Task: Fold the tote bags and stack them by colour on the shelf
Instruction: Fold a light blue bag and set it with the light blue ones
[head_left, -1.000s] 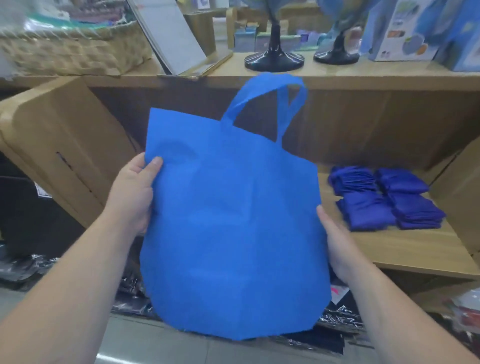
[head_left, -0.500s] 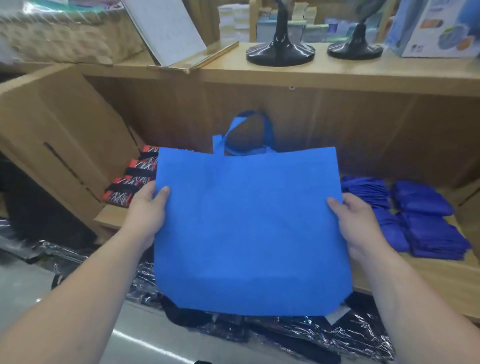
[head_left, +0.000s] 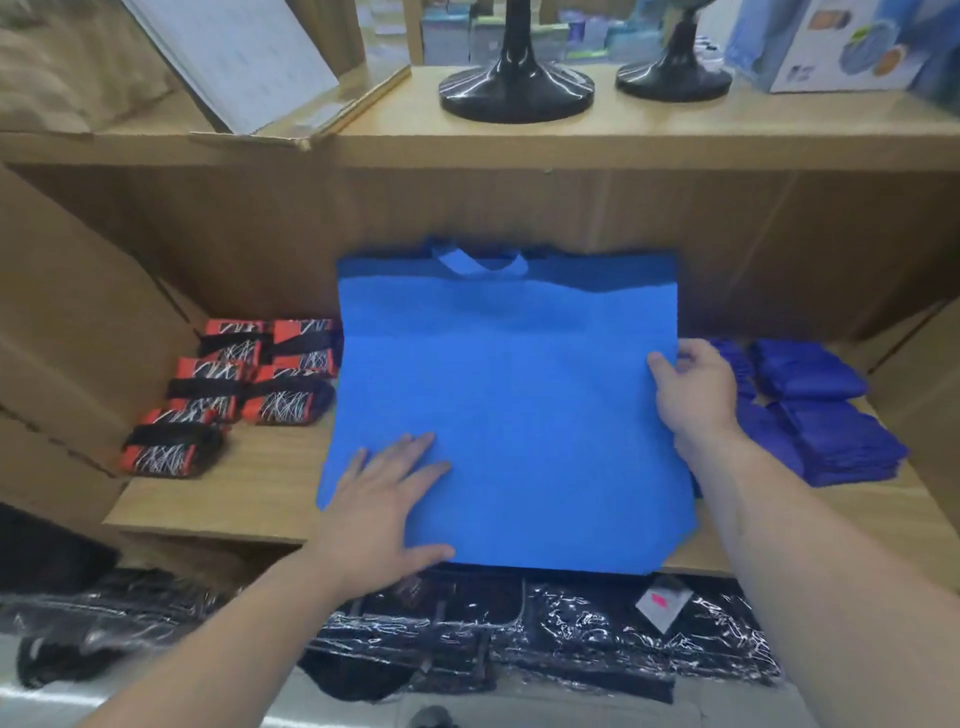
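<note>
A person holds a bright blue bag (head_left: 509, 405) flat on a wooden shelf (head_left: 223, 499). Its bottom edge hangs just over the front lip, and its handle (head_left: 478, 262) lies at the far end, toward the back panel. The left hand (head_left: 384, 499) lies on the near-left corner, its grip apart with fingers straight and splayed, apparently pinning the light cloth so it cannot slide. The right hand (head_left: 693, 387) has its grip clamped on the bag's right edge, thumb on top and fingers curled behind. It seems ready to carry that side across for a first fold. The cloth looks like thin non-woven fabric, matte and faintly pebbled, with a soft crease across its upper part and a darker band at the mouth. The bag fills the gap between two sorted groups, likely kept open for this colour. Red-and-black bundles (head_left: 244, 384) with white scribble print sit just beside its left edge, and navy stacks (head_left: 826, 415) of soft-cornered squares sit to the right. Glossy black stands (head_left: 517, 88) rest on the board above, and crinkled plastic-wrapped packs (head_left: 519, 629) lie below the shelf.
</note>
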